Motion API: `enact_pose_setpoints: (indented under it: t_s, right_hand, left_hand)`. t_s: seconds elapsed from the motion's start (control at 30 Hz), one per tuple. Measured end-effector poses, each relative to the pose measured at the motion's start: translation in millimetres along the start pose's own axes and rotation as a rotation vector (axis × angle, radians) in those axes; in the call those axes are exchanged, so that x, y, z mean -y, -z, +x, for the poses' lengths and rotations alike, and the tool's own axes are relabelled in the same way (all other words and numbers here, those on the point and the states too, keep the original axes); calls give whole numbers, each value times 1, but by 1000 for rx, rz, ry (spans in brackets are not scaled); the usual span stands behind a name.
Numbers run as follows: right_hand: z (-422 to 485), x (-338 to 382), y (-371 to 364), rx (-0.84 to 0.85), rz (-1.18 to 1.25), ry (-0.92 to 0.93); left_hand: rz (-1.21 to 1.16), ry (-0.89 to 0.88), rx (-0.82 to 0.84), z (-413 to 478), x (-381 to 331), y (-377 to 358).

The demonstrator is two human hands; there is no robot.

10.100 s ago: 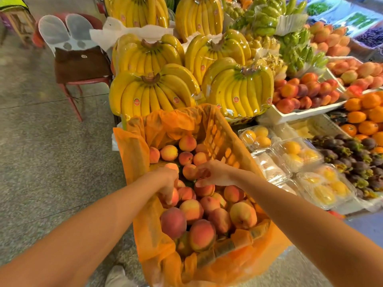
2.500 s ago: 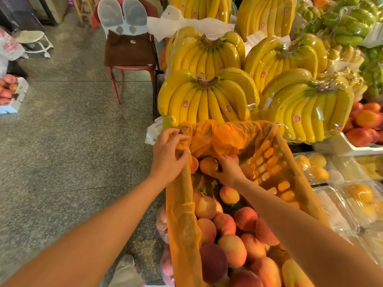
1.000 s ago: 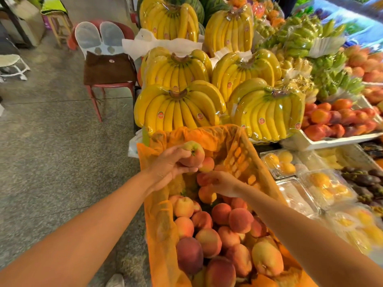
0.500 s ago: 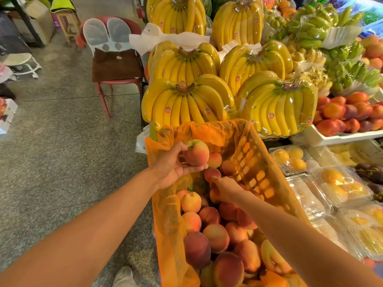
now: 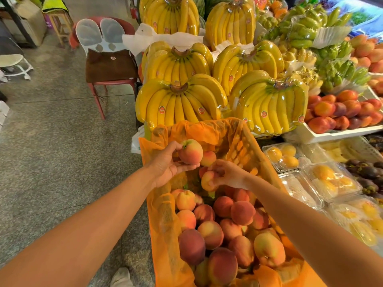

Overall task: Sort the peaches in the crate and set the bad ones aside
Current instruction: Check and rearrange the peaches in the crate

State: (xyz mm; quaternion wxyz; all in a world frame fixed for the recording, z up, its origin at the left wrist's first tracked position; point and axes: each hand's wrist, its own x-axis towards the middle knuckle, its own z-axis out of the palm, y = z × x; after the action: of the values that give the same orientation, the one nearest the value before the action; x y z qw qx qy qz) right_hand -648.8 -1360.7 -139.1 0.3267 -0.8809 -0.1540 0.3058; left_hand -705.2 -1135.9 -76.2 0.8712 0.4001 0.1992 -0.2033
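An orange crate point(image 5: 244, 139) lined with orange mesh holds several peaches point(image 5: 242, 212), red and yellow. My left hand point(image 5: 165, 164) is raised over the crate's far left part and grips one pink-yellow peach point(image 5: 190, 152) with a green leaf at its stem. My right hand point(image 5: 228, 175) is just to the right and lower, its fingers closed on a smaller yellow-pink peach point(image 5: 207, 181) above the pile. The crate's far end is partly hidden by both hands.
Wrapped banana bunches point(image 5: 178, 104) stand right behind the crate. A white tray of red fruit point(image 5: 339, 131) and clear boxes of yellow fruit point(image 5: 331, 183) lie to the right. A red chair point(image 5: 109, 65) stands on the stone floor at the left. My shoe point(image 5: 122, 276) shows below.
My left hand took a peach from the crate's far end and holds it up, turned in the fingers. My right hand closed on a second peach and lifted it slightly.
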Motion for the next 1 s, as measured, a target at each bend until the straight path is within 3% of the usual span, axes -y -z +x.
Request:
enact_pose_setpoints:
  t_s: [0.1,0.23,0.37,0.53,0.73,0.9,1.0]
  right_hand:
    - [-15,10,10,14,452,-51]
    - [-35,21,23,105,884,-63]
    - [-56,34,26,167,1086,-15]
    - [-71,40,26,168,1361,-89]
    - [-85,37,25,259,1325,-65]
    - [-97,34,29,252,1308,248]
    - [-106,40,33,201,1249,324]
  left_hand:
    - [-16,14,3,1,2,-2]
    - [-86,6,4,1,2,-8]
    - [-129,5,-22,-1,3,-11]
    - [-52,-6,-8,-13,4,-21]
    - [78,-14,89,-27,9,-23]
    - [220,-79,123,-34,10,-22]
    - [193,-64,157,-39,8,-23]
